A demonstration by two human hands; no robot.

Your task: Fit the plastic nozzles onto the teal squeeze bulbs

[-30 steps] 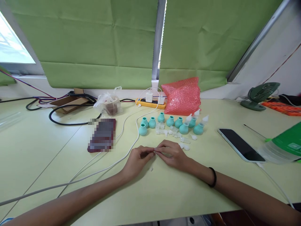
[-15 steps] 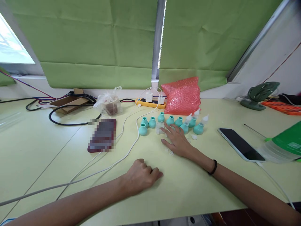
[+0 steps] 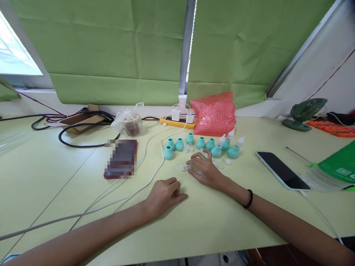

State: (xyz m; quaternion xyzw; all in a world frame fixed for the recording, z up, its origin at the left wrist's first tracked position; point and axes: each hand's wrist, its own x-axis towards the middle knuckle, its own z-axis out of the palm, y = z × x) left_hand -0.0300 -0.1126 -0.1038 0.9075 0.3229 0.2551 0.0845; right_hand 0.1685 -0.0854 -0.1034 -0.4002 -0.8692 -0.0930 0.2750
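Several small teal bulbs (image 3: 179, 144) stand in a row on the pale green table (image 3: 55, 177); those on the right carry clear nozzle tips (image 3: 240, 140). Loose clear plastic parts (image 3: 222, 164) lie in front of them. My right hand (image 3: 203, 169) rests on the table just before the row, fingers curled around a clear plastic tube (image 3: 185, 167) whose end sticks out to the left. My left hand (image 3: 164, 194) lies nearer to me, loosely curled on the table, with nothing visible in it.
A pink bubble-wrap bag (image 3: 215, 112) and a yellow power strip (image 3: 177, 120) sit behind the bulbs. White cables (image 3: 144, 186) run left of my hands. A phone (image 3: 279, 170) lies at right, a dark blurred item (image 3: 121, 159) at left, a green fan (image 3: 303, 112) far right.
My hands met over a small clear part, then separated. The right hand reached up to the bulbs and has drawn back with a clear tube; the left pulled toward me.
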